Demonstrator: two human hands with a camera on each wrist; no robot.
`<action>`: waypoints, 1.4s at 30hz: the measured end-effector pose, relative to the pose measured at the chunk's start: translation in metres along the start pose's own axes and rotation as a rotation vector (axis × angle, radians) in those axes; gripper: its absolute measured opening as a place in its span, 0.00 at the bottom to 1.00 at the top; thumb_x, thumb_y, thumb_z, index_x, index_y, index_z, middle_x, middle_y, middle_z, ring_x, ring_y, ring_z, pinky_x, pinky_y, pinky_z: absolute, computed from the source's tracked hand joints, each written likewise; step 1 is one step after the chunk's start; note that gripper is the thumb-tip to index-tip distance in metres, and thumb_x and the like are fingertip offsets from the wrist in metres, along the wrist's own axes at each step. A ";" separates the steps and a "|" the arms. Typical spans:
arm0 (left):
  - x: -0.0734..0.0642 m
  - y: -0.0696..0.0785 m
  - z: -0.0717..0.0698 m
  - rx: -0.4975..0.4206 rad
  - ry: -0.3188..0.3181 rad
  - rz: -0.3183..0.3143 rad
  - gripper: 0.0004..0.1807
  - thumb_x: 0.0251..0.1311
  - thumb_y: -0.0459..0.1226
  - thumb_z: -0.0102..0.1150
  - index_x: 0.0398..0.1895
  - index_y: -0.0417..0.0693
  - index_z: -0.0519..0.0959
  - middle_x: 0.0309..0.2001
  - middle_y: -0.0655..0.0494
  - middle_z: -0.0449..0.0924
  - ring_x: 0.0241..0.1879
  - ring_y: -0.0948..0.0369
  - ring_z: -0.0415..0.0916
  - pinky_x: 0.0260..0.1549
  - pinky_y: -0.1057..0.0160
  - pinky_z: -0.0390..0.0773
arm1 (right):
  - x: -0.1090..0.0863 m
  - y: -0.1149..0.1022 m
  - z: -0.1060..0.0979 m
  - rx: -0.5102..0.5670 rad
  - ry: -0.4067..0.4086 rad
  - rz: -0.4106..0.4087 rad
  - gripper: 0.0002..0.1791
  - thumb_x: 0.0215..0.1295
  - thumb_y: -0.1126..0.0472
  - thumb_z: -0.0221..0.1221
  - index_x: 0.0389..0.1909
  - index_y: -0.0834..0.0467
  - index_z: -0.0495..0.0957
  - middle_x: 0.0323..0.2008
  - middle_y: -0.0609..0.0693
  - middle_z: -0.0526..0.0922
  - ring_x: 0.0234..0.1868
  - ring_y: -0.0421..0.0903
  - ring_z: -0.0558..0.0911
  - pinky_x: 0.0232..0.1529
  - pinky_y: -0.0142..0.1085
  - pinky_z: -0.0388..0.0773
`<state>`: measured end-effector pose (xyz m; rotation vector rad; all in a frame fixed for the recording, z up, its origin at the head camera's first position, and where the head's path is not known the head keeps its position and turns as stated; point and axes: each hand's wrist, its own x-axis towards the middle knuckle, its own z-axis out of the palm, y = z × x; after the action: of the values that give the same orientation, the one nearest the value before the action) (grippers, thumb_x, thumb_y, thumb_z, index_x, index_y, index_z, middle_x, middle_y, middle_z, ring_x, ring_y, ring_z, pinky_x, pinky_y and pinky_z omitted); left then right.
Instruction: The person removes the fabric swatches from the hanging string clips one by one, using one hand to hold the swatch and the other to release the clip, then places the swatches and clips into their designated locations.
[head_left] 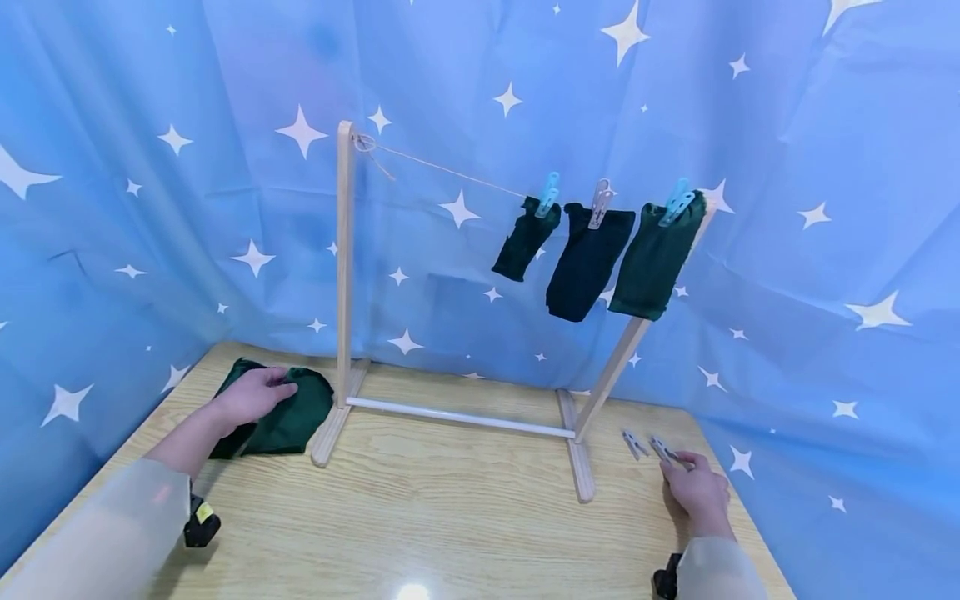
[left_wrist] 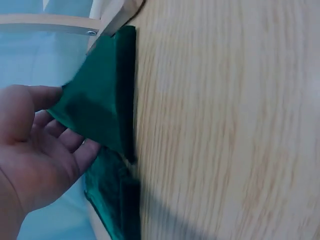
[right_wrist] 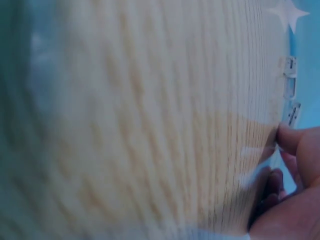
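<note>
At the table's left, my left hand (head_left: 255, 396) pinches the top edge of a dark green cloth (head_left: 303, 421) between thumb and fingers. The left wrist view shows that cloth (left_wrist: 95, 95) lifted into a peak at the pinch, its lower edge near the tabletop. More green cloth (left_wrist: 107, 187) lies just below the fingers. On the right side, my right hand (head_left: 701, 487) pinches the near end of a grey clothespin (head_left: 663, 448) low over the table. A second grey clothespin (head_left: 634, 445) lies just left of it.
Between the hands stands a wooden drying rack (head_left: 344, 267) with a white lower bar (head_left: 457, 417) and a string (head_left: 450, 171). Three dark green cloth pieces hang towards its right end, under a blue clip (head_left: 548, 195), a grey clip (head_left: 600, 204) and another blue clip (head_left: 678, 202). A starry blue curtain (head_left: 465, 83) hangs behind.
</note>
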<state>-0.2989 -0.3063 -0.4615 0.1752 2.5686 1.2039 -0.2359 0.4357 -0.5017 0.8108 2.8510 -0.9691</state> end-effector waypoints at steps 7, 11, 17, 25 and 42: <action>-0.004 -0.003 -0.005 0.127 0.201 0.131 0.30 0.81 0.33 0.55 0.78 0.22 0.65 0.61 0.23 0.80 0.43 0.40 0.86 0.40 0.50 0.86 | -0.003 -0.002 -0.002 0.001 0.000 -0.007 0.39 0.83 0.42 0.51 0.80 0.65 0.60 0.73 0.81 0.61 0.75 0.84 0.51 0.71 0.72 0.57; -0.009 -0.002 0.000 0.317 0.228 0.254 0.27 0.75 0.34 0.67 0.72 0.28 0.76 0.59 0.27 0.83 0.57 0.34 0.83 0.54 0.37 0.84 | -0.007 -0.004 -0.004 0.008 -0.003 -0.004 0.38 0.84 0.44 0.51 0.80 0.66 0.59 0.73 0.83 0.58 0.75 0.84 0.49 0.70 0.72 0.57; -0.015 -0.008 0.014 0.474 0.027 0.326 0.40 0.65 0.51 0.77 0.76 0.40 0.78 0.76 0.25 0.69 0.75 0.22 0.63 0.67 0.17 0.59 | -0.010 -0.004 -0.004 0.019 -0.002 0.001 0.37 0.84 0.45 0.51 0.79 0.66 0.59 0.73 0.86 0.54 0.75 0.85 0.48 0.69 0.73 0.57; -0.017 -0.011 0.010 0.434 -0.088 0.249 0.48 0.60 0.52 0.80 0.79 0.41 0.74 0.81 0.26 0.61 0.79 0.21 0.54 0.72 0.15 0.45 | -0.003 0.001 0.000 0.003 -0.008 0.002 0.39 0.83 0.42 0.51 0.80 0.65 0.59 0.73 0.86 0.54 0.74 0.86 0.51 0.70 0.73 0.57; -0.017 0.000 0.003 0.508 -0.129 0.194 0.52 0.55 0.51 0.84 0.81 0.43 0.72 0.82 0.26 0.60 0.79 0.22 0.54 0.72 0.15 0.49 | 0.000 0.003 -0.005 -0.011 -0.031 -0.027 0.42 0.83 0.39 0.52 0.81 0.67 0.58 0.72 0.83 0.61 0.77 0.84 0.48 0.73 0.73 0.56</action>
<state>-0.2820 -0.3075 -0.4598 0.5998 2.7332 0.5442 -0.2338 0.4408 -0.4993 0.7519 2.8452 -0.9596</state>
